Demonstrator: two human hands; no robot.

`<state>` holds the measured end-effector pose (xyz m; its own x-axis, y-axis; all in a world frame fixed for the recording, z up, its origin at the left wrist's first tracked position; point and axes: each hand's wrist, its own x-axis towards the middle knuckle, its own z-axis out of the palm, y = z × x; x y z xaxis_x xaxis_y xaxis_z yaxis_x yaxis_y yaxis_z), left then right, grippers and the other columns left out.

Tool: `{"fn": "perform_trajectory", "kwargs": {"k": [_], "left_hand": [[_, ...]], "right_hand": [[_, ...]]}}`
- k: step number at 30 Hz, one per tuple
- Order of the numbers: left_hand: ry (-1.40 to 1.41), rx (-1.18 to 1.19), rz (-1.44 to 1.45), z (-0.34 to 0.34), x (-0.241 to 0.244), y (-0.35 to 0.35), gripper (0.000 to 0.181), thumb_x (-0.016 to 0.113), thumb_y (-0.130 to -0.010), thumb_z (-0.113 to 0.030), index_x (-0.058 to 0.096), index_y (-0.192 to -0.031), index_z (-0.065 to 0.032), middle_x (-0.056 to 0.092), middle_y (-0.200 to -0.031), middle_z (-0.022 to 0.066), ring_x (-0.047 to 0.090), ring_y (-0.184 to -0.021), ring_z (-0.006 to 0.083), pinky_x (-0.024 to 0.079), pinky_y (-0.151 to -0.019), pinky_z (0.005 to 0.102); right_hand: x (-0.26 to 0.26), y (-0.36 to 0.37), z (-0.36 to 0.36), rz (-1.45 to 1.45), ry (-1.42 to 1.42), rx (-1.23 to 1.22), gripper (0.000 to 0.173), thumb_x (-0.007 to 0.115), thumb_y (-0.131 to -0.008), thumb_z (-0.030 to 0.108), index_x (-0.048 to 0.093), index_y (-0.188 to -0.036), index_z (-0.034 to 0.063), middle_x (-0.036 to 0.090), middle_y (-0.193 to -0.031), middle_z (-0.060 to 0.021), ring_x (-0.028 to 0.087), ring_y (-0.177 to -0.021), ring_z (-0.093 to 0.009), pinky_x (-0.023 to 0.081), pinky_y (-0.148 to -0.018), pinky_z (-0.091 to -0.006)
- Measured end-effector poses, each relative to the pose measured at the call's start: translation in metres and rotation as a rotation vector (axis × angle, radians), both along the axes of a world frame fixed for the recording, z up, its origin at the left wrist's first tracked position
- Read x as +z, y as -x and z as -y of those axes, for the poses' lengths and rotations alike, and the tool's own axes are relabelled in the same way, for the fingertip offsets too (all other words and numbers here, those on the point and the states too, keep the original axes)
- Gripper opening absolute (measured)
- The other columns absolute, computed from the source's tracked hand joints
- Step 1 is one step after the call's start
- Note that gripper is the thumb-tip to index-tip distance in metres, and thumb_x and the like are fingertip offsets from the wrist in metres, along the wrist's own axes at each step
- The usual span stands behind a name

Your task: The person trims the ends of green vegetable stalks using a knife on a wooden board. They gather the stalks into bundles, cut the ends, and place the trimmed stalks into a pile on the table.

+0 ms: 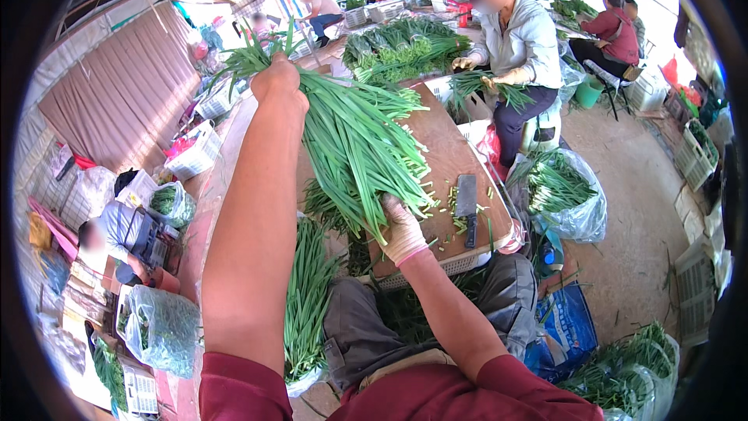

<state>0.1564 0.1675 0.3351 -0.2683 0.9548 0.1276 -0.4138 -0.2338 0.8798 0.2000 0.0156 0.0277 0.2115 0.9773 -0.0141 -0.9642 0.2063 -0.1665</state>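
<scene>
My left hand point(279, 83), bare, grips a large bunch of long green leafy stalks point(356, 134) near their leaf tips. Under the bunch's cut ends, my right hand point(403, 228) wears a pale glove; its fingers are partly hidden by the stalks, so its grip is unclear. The bunch slants over a brown board point(435, 146). A cleaver point(466, 202) with a black handle lies on the board, right of the bunch, among short cut stem pieces point(457, 223). More long green stalks point(310, 298) lie in a bag beside my left leg.
Across the board a person point(520, 41) with gloved hands holds green stalks point(485, 85). Tied bundles point(406, 47) lie beyond. A plastic bag of stalks point(564, 193) stands at the right, a blue bag point(564, 330) near my right leg. Other people sit farther off, among white crates point(196, 152).
</scene>
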Motion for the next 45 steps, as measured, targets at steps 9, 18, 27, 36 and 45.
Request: {"fn": "perform_trajectory", "kwargs": {"k": [9,18,27,36,45], "left_hand": [[-0.005,-0.041,-0.103,-0.003,-0.003,0.008,0.022,0.062,-0.099,-0.016,0.064,-0.106,0.0054,0.067,-0.089,0.0121,0.061,-0.069,0.0213,0.05,-0.061,0.0376],[0.003,-0.065,-0.182,-0.037,0.004,0.02,0.026,0.061,-0.099,-0.022,0.065,-0.095,0.0031,0.065,-0.086,0.0107,0.06,-0.07,0.0221,0.049,-0.062,0.0398],[-0.073,-0.107,-0.149,-0.041,0.027,0.02,0.02,0.06,-0.099,-0.017,0.062,-0.094,0.0015,0.062,-0.088,0.0094,0.059,-0.075,0.0209,0.051,-0.066,0.0368],[-0.097,-0.196,-0.167,-0.039,0.033,0.018,0.023,0.057,-0.103,-0.022,0.059,-0.101,0.0013,0.063,-0.091,0.0111,0.061,-0.077,0.0236,0.055,-0.069,0.0404],[-0.066,-0.269,-0.165,-0.013,0.028,-0.001,0.022,0.058,-0.103,-0.025,0.059,-0.097,-0.0038,0.061,-0.088,0.0072,0.061,-0.077,0.0225,0.056,-0.069,0.0396]], "right_hand": [[-0.007,0.005,0.004,0.2,-0.078,-0.129,0.047,0.072,-0.092,0.008,0.055,-0.136,0.0111,0.061,-0.132,-0.0022,0.058,-0.12,-0.024,0.045,-0.107,-0.0465],[-0.169,-0.031,0.049,1.113,0.207,-0.153,0.036,0.062,-0.098,0.024,0.058,-0.127,0.0035,0.064,-0.122,-0.0095,0.064,-0.105,-0.025,0.053,-0.09,-0.0413],[-0.18,-0.032,0.141,1.986,0.558,0.571,0.046,0.058,-0.089,0.039,0.069,-0.112,0.001,0.069,-0.111,-0.028,0.066,-0.107,-0.041,0.051,-0.094,-0.0466],[-0.087,-0.003,0.099,1.717,0.302,0.148,0.051,0.064,-0.092,0.032,0.059,-0.128,-0.0031,0.066,-0.118,-0.0256,0.062,-0.115,-0.037,0.049,-0.097,-0.0429],[-0.009,-0.014,0.049,0.587,0.135,-0.102,0.033,0.069,-0.096,0.024,0.063,-0.119,0.0013,0.064,-0.101,0.0004,0.055,-0.087,-0.009,0.046,-0.078,-0.028]]}}
